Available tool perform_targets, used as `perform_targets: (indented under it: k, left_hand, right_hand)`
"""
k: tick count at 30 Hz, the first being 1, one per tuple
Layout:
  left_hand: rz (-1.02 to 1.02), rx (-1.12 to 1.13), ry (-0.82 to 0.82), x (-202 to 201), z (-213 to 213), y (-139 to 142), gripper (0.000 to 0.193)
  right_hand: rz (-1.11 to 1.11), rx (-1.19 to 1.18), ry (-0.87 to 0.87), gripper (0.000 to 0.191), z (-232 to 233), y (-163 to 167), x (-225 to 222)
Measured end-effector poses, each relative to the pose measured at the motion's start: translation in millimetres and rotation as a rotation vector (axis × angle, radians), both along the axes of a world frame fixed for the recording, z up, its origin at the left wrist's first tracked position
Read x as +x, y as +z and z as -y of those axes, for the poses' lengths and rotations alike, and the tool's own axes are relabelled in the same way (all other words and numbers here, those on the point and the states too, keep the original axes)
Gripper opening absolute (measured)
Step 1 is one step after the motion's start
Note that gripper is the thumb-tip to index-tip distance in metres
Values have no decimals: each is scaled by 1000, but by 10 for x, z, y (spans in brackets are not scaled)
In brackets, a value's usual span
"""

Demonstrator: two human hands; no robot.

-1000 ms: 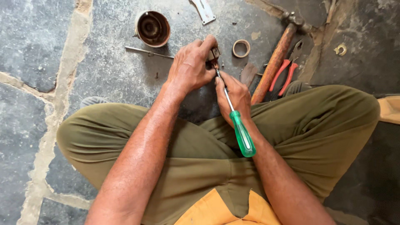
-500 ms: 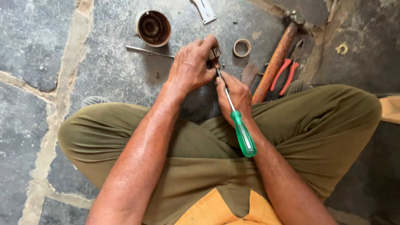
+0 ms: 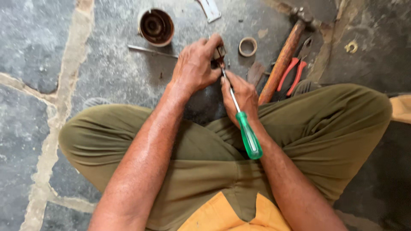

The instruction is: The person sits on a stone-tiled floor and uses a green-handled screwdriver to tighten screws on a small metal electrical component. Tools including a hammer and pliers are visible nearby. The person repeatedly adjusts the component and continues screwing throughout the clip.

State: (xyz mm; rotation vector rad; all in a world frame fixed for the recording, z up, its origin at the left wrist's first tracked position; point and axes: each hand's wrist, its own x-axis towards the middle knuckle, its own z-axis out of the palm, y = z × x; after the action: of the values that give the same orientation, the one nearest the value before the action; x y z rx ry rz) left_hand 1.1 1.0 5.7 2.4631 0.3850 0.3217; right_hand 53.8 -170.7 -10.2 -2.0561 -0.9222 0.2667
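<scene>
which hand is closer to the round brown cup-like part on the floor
Left. The left hand is just below and to the right of the round brown part, apart from it. The right hand, holding the green-handled screwdriver, sits farther right and nearer the lap.

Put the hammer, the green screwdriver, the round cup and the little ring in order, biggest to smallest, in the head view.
1. Hammer
2. Green screwdriver, though it sits nearer the camera, so this is unsure
3. Round cup
4. Little ring
</scene>
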Motion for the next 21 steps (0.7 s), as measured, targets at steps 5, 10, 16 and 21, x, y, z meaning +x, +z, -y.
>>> perform_targets:
  k: [5, 10, 16, 21]
  left_hand:
    - [-16, -8, 25, 8, 19, 5, 51]
    - [2, -5, 15, 6, -11, 9, 47]
    - [-19, 3, 27, 6, 10, -13, 47]
    - [-16, 11, 20, -1, 10, -15, 49]
  right_hand:
    - [-43, 5, -3, 25, 14, -2, -9]
    - [-3, 13, -15, 26, -4, -4, 1]
    - [-76, 4, -12, 26, 7, 20, -4]
    - [-38, 20, -13, 26, -7, 21, -1]
